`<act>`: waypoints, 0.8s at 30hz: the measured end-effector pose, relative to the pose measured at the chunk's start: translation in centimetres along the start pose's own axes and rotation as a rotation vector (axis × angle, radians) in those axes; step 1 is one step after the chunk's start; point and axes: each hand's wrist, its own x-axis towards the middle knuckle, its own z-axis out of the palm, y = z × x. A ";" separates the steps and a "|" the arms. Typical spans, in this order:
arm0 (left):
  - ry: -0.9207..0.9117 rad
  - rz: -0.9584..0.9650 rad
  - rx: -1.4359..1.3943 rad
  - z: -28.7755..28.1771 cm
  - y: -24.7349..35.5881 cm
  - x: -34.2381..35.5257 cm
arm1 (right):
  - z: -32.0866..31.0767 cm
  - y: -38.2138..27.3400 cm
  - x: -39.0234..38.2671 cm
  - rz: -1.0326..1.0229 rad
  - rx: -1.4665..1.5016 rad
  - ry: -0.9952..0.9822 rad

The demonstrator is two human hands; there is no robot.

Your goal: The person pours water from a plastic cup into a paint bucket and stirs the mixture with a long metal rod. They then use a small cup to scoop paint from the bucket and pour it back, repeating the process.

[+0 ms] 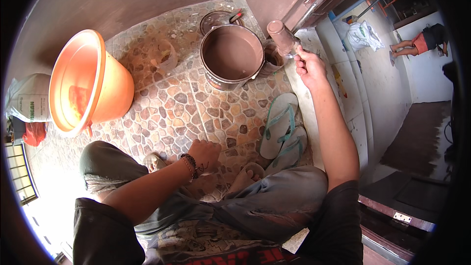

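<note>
My right hand [310, 68] is raised at the right, beside the doorway. Its fingers are closed round one end of a brown, paint-smeared cylinder [281, 35], shaped like a small cup; its exact kind is unclear. Left of it stands a bucket [218, 82] full of brown paint [233, 51]. Between my knees, my left hand [205, 156] is curled into a fist, back of the hand up. Whatever its fingers may hold is hidden. A dark bracelet circles that wrist.
A large orange tub [115, 91] stands at the left, near a white sack [33, 99]. Grey sandals [279, 122] lie near my right foot on the stone-patterned floor [167, 100]. Behind the bucket lies a lid [212, 19]. Beyond the doorway another person [422, 43] stands.
</note>
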 end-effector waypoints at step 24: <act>-0.008 0.001 0.005 -0.1 0.0 0.1 | 0.0 0.1 0.0 -0.018 -0.036 0.006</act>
